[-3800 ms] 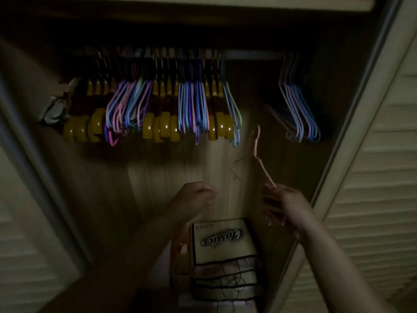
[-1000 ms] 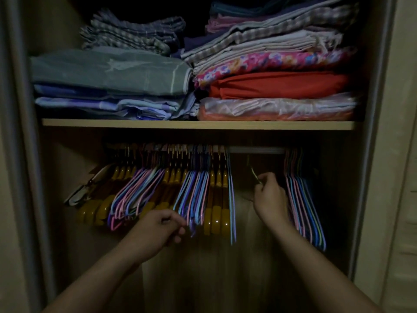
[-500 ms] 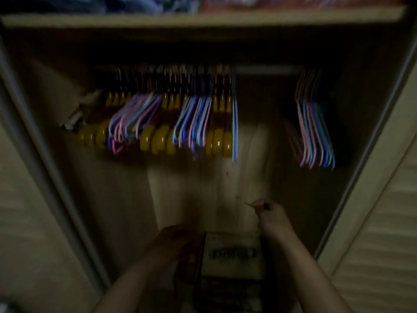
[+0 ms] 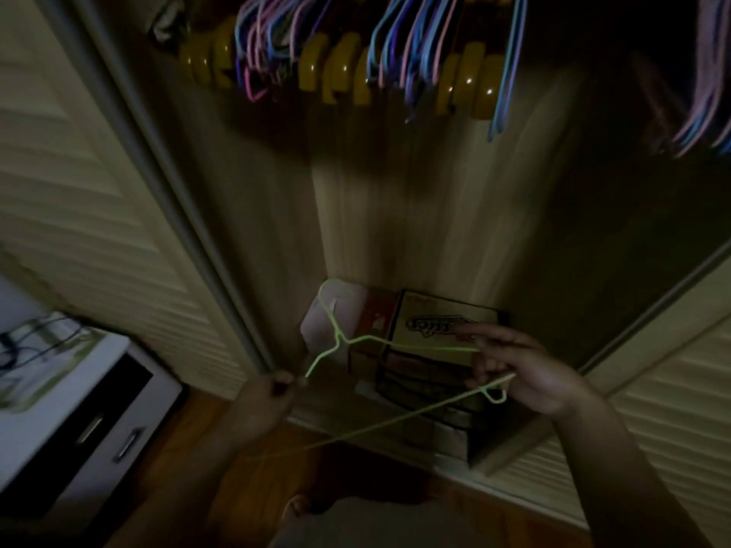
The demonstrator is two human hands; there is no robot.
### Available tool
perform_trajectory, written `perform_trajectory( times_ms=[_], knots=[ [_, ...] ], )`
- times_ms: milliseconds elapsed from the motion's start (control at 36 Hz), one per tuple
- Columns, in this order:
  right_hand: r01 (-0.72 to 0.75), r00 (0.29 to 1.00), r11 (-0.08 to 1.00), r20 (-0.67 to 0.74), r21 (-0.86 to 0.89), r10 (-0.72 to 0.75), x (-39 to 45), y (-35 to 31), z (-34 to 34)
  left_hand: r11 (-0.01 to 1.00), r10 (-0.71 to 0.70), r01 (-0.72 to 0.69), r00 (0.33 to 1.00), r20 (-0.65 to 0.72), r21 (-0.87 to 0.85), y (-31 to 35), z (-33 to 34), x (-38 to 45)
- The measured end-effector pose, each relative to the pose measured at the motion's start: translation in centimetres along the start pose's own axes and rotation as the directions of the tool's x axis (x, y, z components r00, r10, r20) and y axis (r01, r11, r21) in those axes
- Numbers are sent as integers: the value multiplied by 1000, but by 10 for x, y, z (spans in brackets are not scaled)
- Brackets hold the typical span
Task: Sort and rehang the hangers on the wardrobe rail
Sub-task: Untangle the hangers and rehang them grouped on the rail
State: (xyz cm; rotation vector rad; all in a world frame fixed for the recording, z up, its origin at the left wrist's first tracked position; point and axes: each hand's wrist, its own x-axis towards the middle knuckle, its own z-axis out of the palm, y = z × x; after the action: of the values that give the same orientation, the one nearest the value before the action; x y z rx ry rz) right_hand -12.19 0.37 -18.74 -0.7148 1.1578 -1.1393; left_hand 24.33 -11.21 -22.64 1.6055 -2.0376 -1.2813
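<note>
Wardrobe: dim interior (image 4: 415,215) seen from above, louvred doors either side.
Green hanger (image 4: 411,346): held low, near the floor, well below the hung hangers (image 4: 336,53).
Grip: left hand (image 4: 265,401) pinches one end; right hand (image 4: 530,373) holds the other, fingers partly extended.
Progress: many hung; this one judged left to hang.
Obstacles: box (image 4: 439,350) behind; drawer unit (image 4: 79,409) left.

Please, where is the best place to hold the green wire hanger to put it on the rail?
Probably the twisted neck of the green wire hanger, pinched from below so its hook stays free and points up. Now the left hand and right hand hold its thin shoulders.
</note>
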Motion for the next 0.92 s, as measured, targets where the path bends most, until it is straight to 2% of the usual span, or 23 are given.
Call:
perform_trajectory(
  times_ms=[56,194,278,333,417,444,528,583,694,778,861,917],
  knots=[
    [11,1000,997,-26,77,-9,4,-1,-8,996,6,-5,1000,14,-94,0,-16,-13],
    [52,991,978,-128,200,-26,19,-2,-6,937,-18,74,986,165,-342,7,-43,-29],
    [65,981,944,-194,322,-1,28,-1,-6,892,43,85,962,270,-445,10,-57,-36],
    [79,972,907,-236,415,23,32,4,-9,842,104,102,933,346,-530,8,-60,-42],
    [136,934,802,-346,582,92,38,18,-13,705,197,166,888,415,-689,8,-61,-50],
    [122,917,810,-377,574,129,39,24,-12,661,210,182,886,413,-728,11,-60,-52],
    [-40,860,919,-456,393,232,39,43,-1,585,165,228,906,389,-779,20,-55,-52],
    [-133,862,928,-422,347,281,35,51,12,568,116,253,917,381,-783,28,-50,-48],
    [-250,931,945,-215,213,295,24,52,38,563,-9,258,952,307,-785,50,-26,-35],
    [-267,949,950,-125,164,288,23,50,54,556,-110,265,963,246,-788,65,3,-26],
    [-270,960,956,-43,113,276,23,46,77,616,-117,240,970,214,-750,78,34,-22],
    [-245,970,970,17,13,244,23,46,92,627,-103,214,976,193,-750,88,54,-22]
  ],
)
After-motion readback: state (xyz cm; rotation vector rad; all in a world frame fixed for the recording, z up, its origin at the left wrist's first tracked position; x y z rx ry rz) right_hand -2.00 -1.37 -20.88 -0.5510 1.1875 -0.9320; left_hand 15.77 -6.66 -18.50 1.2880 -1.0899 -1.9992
